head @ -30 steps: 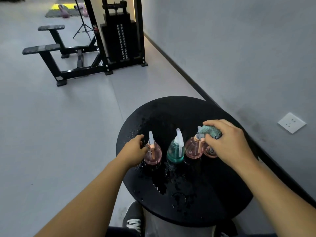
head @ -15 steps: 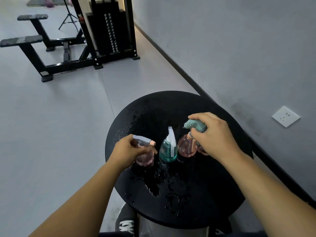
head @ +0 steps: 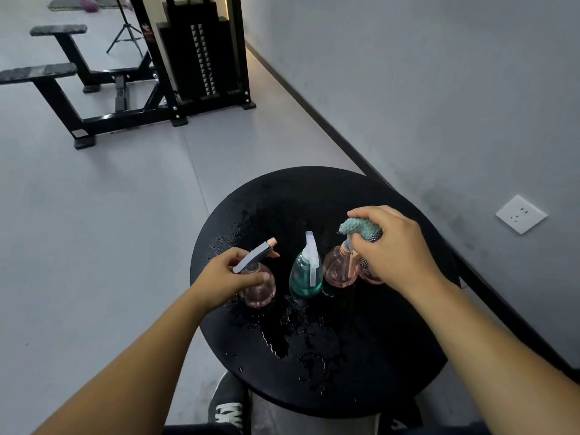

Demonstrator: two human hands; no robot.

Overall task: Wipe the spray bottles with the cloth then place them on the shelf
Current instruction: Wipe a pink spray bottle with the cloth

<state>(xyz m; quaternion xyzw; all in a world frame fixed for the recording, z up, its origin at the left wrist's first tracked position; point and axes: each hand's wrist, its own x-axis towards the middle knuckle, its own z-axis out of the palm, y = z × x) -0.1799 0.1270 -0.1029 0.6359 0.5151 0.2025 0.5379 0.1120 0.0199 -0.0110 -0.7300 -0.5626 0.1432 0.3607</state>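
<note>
Three spray bottles stand in a row on a wet round black table point(head: 392, 356). My left hand point(head: 227, 274) grips the neck of the left pink bottle point(head: 260, 291), tilting it so its grey head points up and right. The teal bottle point(head: 306, 277) stands upright in the middle, untouched. My right hand point(head: 397, 246) holds a bunched teal cloth point(head: 359, 227) over the head of the right pink bottle point(head: 339, 270). Part of that bottle is hidden behind my hand. No shelf is in view.
Water is puddled on the table's near half point(head: 301, 346). A grey wall with a white socket point(head: 521, 214) runs along the right. A black weight machine point(head: 201, 54) and bench point(head: 40, 72) stand on the grey floor behind. My shoe point(head: 227, 403) shows below the table.
My left hand closed round the left pink bottle's neck and tipped it, turning its head to the right. My right hand stayed with the cloth on the right pink bottle's head.
</note>
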